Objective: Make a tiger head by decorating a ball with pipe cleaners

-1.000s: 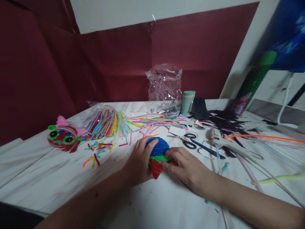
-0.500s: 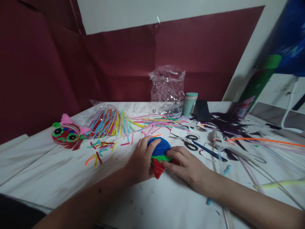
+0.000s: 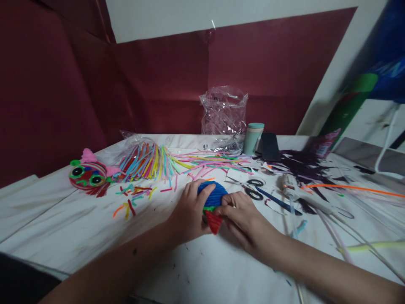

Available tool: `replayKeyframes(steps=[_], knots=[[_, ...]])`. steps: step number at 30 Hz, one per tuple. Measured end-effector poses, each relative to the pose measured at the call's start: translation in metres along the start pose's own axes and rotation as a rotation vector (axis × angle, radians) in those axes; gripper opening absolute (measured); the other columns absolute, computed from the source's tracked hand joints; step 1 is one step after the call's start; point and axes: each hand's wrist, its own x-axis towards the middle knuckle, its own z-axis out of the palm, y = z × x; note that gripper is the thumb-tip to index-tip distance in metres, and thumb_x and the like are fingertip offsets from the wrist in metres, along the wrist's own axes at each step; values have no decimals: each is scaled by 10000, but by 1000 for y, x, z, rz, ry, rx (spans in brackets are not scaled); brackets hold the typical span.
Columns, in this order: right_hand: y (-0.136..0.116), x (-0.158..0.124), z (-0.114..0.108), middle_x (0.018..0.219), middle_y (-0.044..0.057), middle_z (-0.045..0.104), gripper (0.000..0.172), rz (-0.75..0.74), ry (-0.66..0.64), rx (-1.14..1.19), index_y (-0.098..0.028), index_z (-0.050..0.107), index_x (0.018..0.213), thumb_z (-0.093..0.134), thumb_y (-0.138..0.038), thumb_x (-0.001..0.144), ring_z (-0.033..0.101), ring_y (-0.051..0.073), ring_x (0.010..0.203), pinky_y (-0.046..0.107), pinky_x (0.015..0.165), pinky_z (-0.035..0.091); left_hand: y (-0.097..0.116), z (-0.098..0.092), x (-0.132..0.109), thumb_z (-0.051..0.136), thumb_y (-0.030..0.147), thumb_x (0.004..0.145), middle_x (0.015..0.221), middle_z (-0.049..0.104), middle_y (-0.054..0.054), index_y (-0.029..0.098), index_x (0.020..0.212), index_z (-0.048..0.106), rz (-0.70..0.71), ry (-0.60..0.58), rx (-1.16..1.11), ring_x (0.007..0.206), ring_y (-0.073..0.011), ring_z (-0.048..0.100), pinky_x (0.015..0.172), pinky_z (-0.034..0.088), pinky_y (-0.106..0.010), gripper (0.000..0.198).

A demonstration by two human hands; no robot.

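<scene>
Our left hand (image 3: 190, 211) wraps the left side of the blue pipe-cleaner dome (image 3: 213, 193), fingers curled over its top, likely to pin it steady on the white table (image 3: 79, 228) near the middle. Our right hand (image 3: 245, 219) comes in from the right, fingertips pinched on the red fan (image 3: 214, 222) where it meets the dome's near rim, seemingly pressing that joint closed. Scissors (image 3: 253, 188) lie just beyond, within easy reach. The loose pipe-cleaner bundle (image 3: 148, 160) and a finished googly-eyed figure (image 3: 87, 177) sit apart on the far left, out of the way.
</scene>
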Motion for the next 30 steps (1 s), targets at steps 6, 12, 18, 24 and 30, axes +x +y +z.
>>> replayKeyframes(steps=[6,12,18,24,30], knots=[[9,0,-1,870,37,564,67,285,100,480,-210,546,864,487,-181,855,531,177,832,330,742,457,-2,-2,-1,687,360,650,1276,352,-172,179,1319,272,-4,-7,-27,1175,-344,388,983,357,-493,807],[14,-2,1,829,33,568,86,118,190,263,-211,545,850,488,-151,873,516,175,806,333,721,437,-3,-2,-2,702,358,631,1269,358,-171,176,1311,274,-7,-4,-30,1166,-335,394,988,353,-484,825],[12,-3,6,985,75,536,228,61,222,114,-218,516,1004,569,-114,808,472,220,954,393,811,429,2,0,-2,674,370,660,1268,354,-177,169,1307,284,-14,5,-20,1156,-335,399,979,356,-483,782],[9,-2,7,977,76,515,267,103,217,97,-218,503,993,613,-138,763,465,232,938,399,792,445,11,2,-1,649,370,680,1267,341,-175,198,1309,280,-14,14,-2,1134,-346,411,957,360,-508,749],[9,0,7,940,70,503,296,114,211,58,-217,476,965,601,-123,714,459,235,895,394,759,442,13,5,-2,615,426,711,1263,332,-188,177,1304,304,8,36,17,1125,-357,407,949,357,-521,715]])
